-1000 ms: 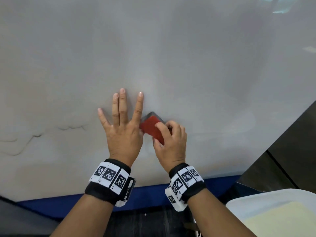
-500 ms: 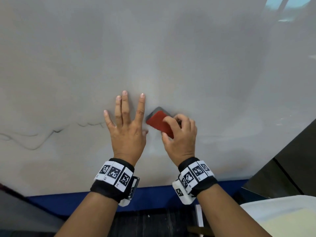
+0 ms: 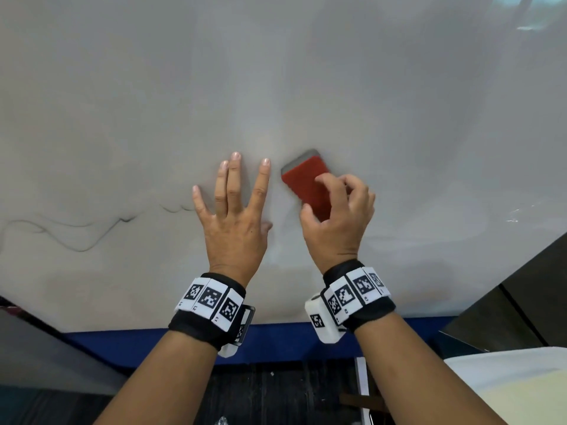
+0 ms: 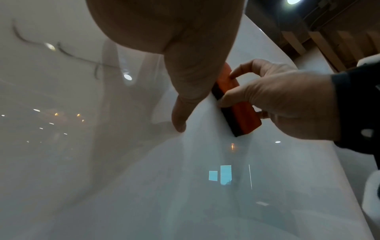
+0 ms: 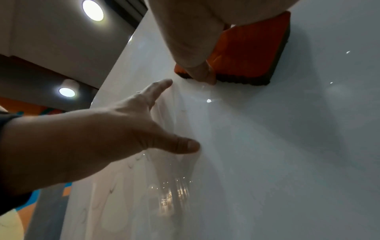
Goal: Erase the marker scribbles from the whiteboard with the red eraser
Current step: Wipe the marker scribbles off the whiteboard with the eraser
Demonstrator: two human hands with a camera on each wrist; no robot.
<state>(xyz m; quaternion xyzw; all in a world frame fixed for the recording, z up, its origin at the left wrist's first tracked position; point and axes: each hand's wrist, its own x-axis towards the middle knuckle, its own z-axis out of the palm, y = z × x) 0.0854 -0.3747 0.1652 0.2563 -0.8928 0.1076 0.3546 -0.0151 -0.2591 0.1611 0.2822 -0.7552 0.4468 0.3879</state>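
Since marker still shows: work leftward next, you'd judge.
Right hand [image 3: 336, 219]: you pinch the red eraser [image 3: 306, 187] between thumb and curled fingers, its dark pad flat on the whiteboard [image 3: 399, 118].
Left hand [image 3: 234, 216]: fingers straight and spread, pressed on the board just beside the eraser, gripping nothing.
Scribbles [image 3: 82, 231]: a thin wavy line left of your left hand, well apart from the eraser.
Technique: keep the pad flat, press evenly, overlap strokes, shift the bracing hand clear first.

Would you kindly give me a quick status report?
Left hand flat on whiteboard. Right hand grips red eraser. Scribbles remain beyond left hand.
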